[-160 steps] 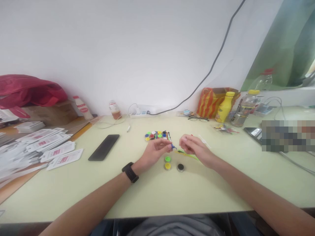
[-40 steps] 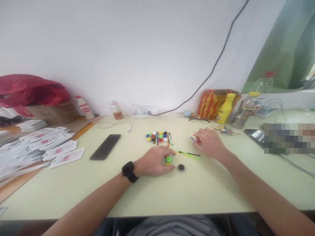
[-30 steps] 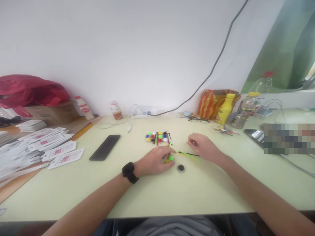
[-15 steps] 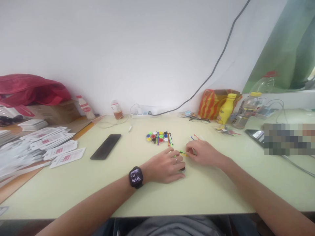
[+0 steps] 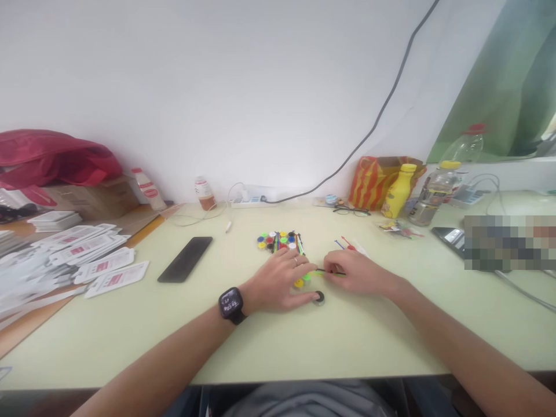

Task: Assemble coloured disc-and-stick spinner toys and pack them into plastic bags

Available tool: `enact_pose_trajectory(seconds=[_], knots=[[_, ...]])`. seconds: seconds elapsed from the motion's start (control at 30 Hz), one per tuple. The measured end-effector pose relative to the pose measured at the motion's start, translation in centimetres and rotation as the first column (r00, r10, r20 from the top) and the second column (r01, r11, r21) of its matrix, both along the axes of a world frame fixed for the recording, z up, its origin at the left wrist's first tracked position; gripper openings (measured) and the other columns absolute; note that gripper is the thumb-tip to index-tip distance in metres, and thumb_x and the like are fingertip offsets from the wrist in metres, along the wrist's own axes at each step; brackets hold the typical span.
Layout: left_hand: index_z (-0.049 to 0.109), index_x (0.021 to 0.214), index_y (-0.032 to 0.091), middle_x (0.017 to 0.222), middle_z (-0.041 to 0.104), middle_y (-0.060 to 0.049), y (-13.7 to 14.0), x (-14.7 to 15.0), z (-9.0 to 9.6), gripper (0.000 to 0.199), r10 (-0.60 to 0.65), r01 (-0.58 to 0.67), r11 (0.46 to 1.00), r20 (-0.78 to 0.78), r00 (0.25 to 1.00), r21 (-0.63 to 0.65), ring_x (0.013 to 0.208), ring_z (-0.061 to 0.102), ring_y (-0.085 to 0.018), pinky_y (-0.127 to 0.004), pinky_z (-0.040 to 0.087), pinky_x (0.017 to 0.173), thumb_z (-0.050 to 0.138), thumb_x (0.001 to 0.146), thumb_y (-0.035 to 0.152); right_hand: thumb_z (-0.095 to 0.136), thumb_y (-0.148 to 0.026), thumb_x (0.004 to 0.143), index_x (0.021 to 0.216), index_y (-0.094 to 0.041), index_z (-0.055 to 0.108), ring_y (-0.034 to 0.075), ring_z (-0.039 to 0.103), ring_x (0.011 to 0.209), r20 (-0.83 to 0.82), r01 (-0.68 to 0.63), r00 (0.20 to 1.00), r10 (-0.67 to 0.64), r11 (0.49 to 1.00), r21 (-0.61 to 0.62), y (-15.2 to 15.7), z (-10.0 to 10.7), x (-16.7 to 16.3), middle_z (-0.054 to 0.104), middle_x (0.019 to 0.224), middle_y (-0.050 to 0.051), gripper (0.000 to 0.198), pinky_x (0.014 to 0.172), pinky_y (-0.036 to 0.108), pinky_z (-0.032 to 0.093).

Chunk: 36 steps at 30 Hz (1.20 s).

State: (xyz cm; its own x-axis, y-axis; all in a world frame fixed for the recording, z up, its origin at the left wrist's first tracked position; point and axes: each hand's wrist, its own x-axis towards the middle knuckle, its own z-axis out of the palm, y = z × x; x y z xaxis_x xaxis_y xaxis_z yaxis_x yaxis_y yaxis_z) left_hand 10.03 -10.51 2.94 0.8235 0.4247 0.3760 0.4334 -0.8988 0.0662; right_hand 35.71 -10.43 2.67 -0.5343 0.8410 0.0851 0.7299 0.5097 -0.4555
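My left hand (image 5: 282, 281) lies over the table with fingers stretched out. Its thumb tip touches or nearly touches a black disc (image 5: 319, 297), and its index fingertip is by the left ends of thin plastic sticks (image 5: 320, 271). These sticks, dark and yellow-green, pass through the pinched fingers of my right hand (image 5: 358, 272). Under the left fingers, a yellow disc (image 5: 298, 283) and a green disc (image 5: 306, 278) show in part. Beyond that hand lies a group of coloured discs (image 5: 261, 238) with sticks among them. A red disc (image 5: 350, 247) and a blue stick (image 5: 339, 244) lie behind my right hand.
A black phone (image 5: 186, 259) lies left, near white cards (image 5: 104, 266). Glasses (image 5: 351, 211), a striped bag (image 5: 365, 182), a yellow bottle (image 5: 399, 191) and a clear bottle (image 5: 430, 200) stand at the back right. A dark tablet-like device (image 5: 449, 240) is farther right.
My left hand has shifted left and slightly away from me, uncovering the black disc and the yellow and green discs. More of the sticks shows at my right hand, which has moved slightly left.
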Motion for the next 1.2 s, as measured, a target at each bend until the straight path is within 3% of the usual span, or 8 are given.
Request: enact_pose_trajectory(seconds=[0.27,0.5,0.63,0.77,0.93,1.07,1.2], knots=[[0.069,0.119,0.02,0.086,0.07,-0.007,0.3,-0.6,-0.3,0.033,0.138,-0.143,0.987,-0.073,0.988,-0.076,0.081,0.066,-0.025,-0.037,0.045,0.076,0.061,0.099,0.044,0.056,-0.02,0.093,0.079,-0.021,0.056,0.017,0.057,0.075,-0.008,0.017,1.0,-0.018,1.0,-0.015,0.0,0.0,-0.1,0.065,0.082,0.0,0.013,0.068,0.029,0.037],[0.07,0.108,0.02,0.093,0.071,-0.007,0.4,-0.4,-0.4,0.019,0.124,-0.124,0.986,-0.008,0.992,-0.115,0.087,0.066,-0.024,-0.035,0.046,0.077,0.059,0.1,0.032,0.057,-0.013,0.087,0.086,-0.022,0.062,0.017,0.058,0.074,-0.022,-0.02,1.0,0.019,0.998,-0.055,-0.2,0.2,0.0,0.065,0.079,0.0,0.01,0.062,0.028,0.037],[0.069,0.1,0.02,0.094,0.069,-0.007,0.5,-0.5,-0.6,0.015,0.116,-0.104,0.979,0.059,0.992,-0.177,0.089,0.066,-0.024,-0.034,0.048,0.078,0.063,0.098,0.033,0.052,-0.015,0.092,0.095,-0.022,0.066,0.019,0.061,0.077,-0.054,-0.035,0.998,0.033,0.998,-0.047,0.1,-0.2,0.0,0.069,0.085,0.002,0.016,0.069,0.031,0.043],[0.069,0.104,0.022,0.096,0.07,-0.006,0.5,-0.5,-1.1,0.016,0.133,-0.089,0.957,0.147,0.98,-0.278,0.094,0.066,-0.024,-0.036,0.05,0.084,0.066,0.097,0.036,0.048,-0.02,0.098,0.111,-0.023,0.067,0.02,0.065,0.085,-0.126,-0.017,0.992,0.014,1.0,-0.02,0.8,-0.9,0.3,0.071,0.098,0.005,0.023,0.08,0.036,0.049],[0.068,0.103,0.022,0.099,0.071,-0.005,0.6,-0.3,-1.7,0.02,0.214,-0.066,0.894,0.292,0.932,-0.443,0.094,0.066,-0.021,-0.034,0.052,0.083,0.069,0.096,0.041,0.045,-0.032,0.104,0.107,-0.023,0.064,0.021,0.063,0.092,-0.241,0.03,0.97,-0.016,0.998,0.055,1.2,-0.9,0.4,0.068,0.099,0.006,0.022,0.092,0.041,0.049],[0.065,0.098,0.019,0.095,0.068,-0.004,1.0,0.1,-1.8,0.024,0.267,0.017,0.838,0.437,0.859,-0.545,0.086,0.064,-0.017,-0.032,0.054,0.081,0.075,0.091,0.039,0.042,-0.041,0.106,0.1,-0.024,0.055,0.02,0.059,0.086,-0.328,0.071,0.943,-0.062,0.997,0.016,0.5,-0.2,0.0,0.064,0.1,0.005,0.022,0.081,0.036,0.051],[0.064,0.099,0.017,0.095,0.066,-0.004,1.4,0.4,-2.1,0.028,0.34,0.157,0.728,0.551,0.762,-0.667,0.081,0.065,-0.015,-0.031,0.058,0.079,0.078,0.089,0.039,0.043,-0.047,0.106,0.098,-0.024,0.048,0.019,0.059,0.087,-0.445,-0.004,0.895,-0.021,0.999,-0.054,-0.3,0.4,-0.6,0.062,0.096,0.004,0.025,0.075,0.034,0.052]])
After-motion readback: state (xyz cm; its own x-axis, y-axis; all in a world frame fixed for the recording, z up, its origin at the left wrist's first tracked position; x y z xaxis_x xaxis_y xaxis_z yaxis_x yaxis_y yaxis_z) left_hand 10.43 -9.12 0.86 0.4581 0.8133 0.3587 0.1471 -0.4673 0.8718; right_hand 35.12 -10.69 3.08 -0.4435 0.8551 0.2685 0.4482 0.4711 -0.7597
